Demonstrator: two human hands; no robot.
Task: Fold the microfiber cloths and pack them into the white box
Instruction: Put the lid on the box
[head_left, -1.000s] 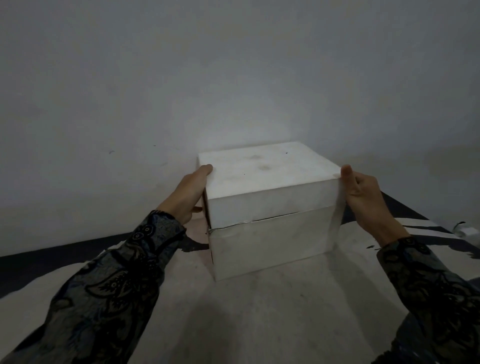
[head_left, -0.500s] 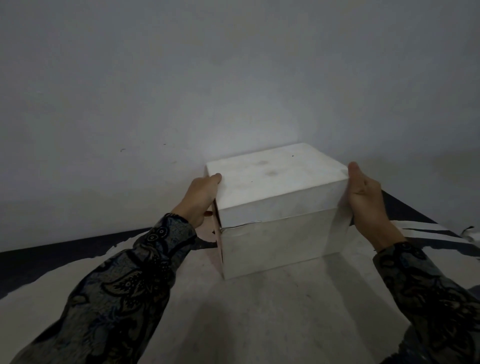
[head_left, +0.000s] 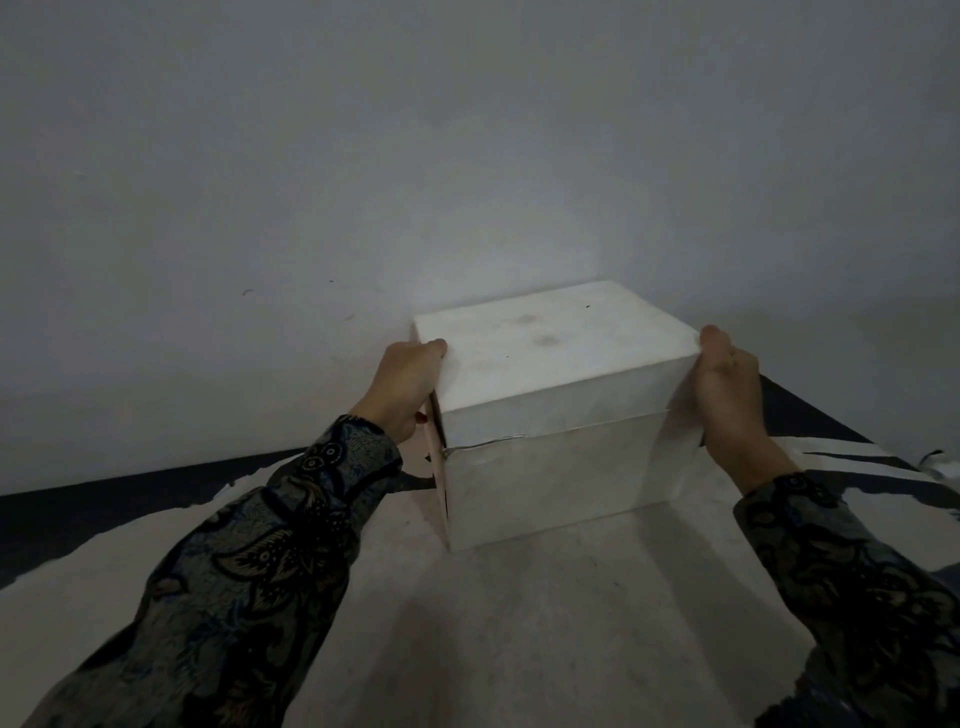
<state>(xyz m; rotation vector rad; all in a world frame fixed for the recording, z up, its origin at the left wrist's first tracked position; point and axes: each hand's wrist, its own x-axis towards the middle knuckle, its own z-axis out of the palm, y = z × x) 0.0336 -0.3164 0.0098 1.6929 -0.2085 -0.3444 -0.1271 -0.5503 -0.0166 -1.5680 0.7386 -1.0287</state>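
White box (head_left: 550, 415) sits on the pale floor covering (head_left: 519, 623), up against the grey wall (head_left: 467, 156), slightly right of centre in your view. Lid (head_left: 545, 343) is on: a thin seam runs across the front face about a third of the way down, with a small gap showing at the left front corner. Lid top has a few faint smudges and one dark speck near the back. Your left hand (head_left: 408, 384) is flat on the box's left side at lid height, thumb tip hooked over the top left edge, fingers behind the side and out of sight. Your right hand (head_left: 727, 400) is pressed on the right side, thumb up at the top right corner, palm spanning the lid seam. Both hands are clamped on the box from opposite sides, not curled round anything else. Both sleeves (head_left: 249, 571) are dark with a floral pattern. A pinkish flap or panel edge shows along the box's left front corner, just under your left hand; can't tell what it belongs to. Dark floor strip (head_left: 104, 499) runs along the wall base left of the box and again behind your right wrist.
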